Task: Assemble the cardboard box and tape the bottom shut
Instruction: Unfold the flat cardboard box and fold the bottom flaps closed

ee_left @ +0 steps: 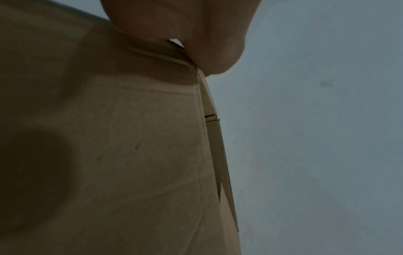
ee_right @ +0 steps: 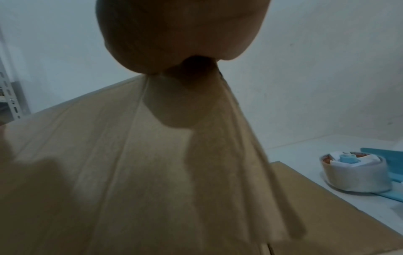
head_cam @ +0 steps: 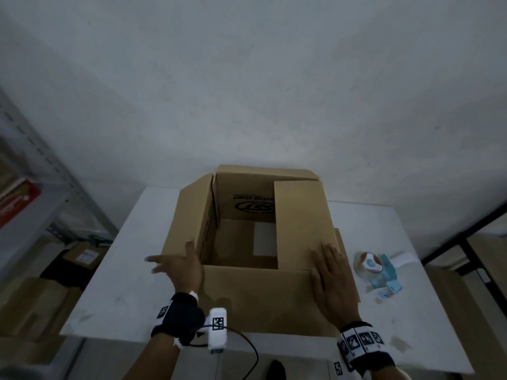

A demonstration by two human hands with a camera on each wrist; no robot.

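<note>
A brown cardboard box stands on the white table with its upper flaps partly open. Its right flap is folded in over the opening, and the left flap stands up and leans outward. My left hand is beside the left flap, fingers spread and straight. My right hand lies flat on the box's near right corner, palm down. In the wrist views the cardboard fills the frame under each palm. A tape dispenser in blue and white lies right of the box.
A metal shelf rack with a red package stands at the left. More cardboard boxes sit on the floor below it. A white wall rises just behind the table. The tape roll sits close to the box's right side.
</note>
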